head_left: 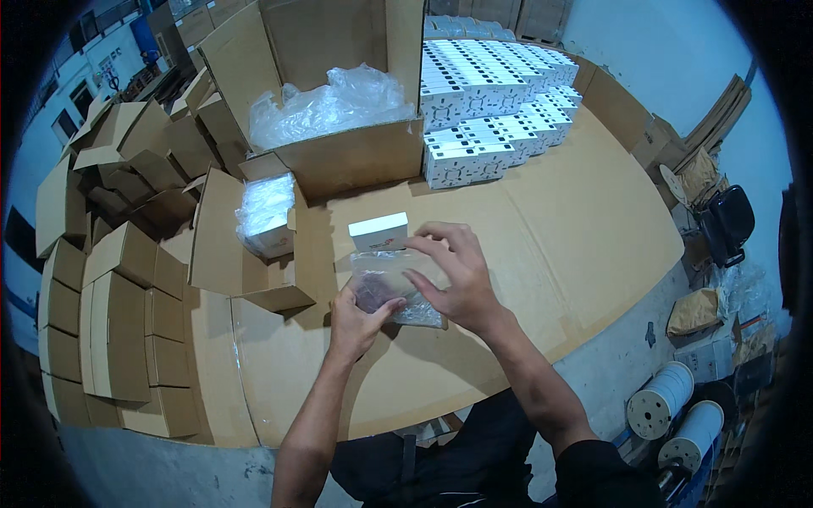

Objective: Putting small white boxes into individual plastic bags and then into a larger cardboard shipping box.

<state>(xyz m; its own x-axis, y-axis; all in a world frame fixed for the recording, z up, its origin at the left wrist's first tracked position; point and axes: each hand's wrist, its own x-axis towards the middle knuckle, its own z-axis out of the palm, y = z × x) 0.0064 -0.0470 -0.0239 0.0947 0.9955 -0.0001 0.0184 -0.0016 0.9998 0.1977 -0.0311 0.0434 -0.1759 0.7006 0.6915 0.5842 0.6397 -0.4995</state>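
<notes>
- Clock centred on the bag, 12 = far side of table.
- Left hand (360, 320): at 8 o'clock, pinching the bag's near-left part, thumb on top, fingers underneath.
- Clear plastic bag (398, 281): between the two hands, above the table; flat, wrinkled. Contents, if any: can't tell.
- Right hand (453, 275): at 2 o'clock, thumb and fingers spread apart, thumb tip over the bag's right part. Contact with bag: can't tell.
- Small white box (378, 233): at 12, just beyond the bag's far edge, long side facing the person; right fingertips close to its right end, touching or not unclear.
- Table (542, 279): under all of this, brown cardboard surface.
- Open cardboard box (218, 241): at 10, flaps out; film-wrapped packs (268, 216) inside.
- Brown cartons (117, 330): at 9, stacked in a pile, well apart from hands.
- Cable spools (660, 400): at 4, on the floor off the table's right side.
- Large open carton (356, 161): at 11 to 12, beyond the white box; crumpled clear film (334, 106) inside.
- Stacked white boxes (495, 102): at 1, in tight rows on table's far part.
- Black chair (728, 224): at 2, off table.
</notes>
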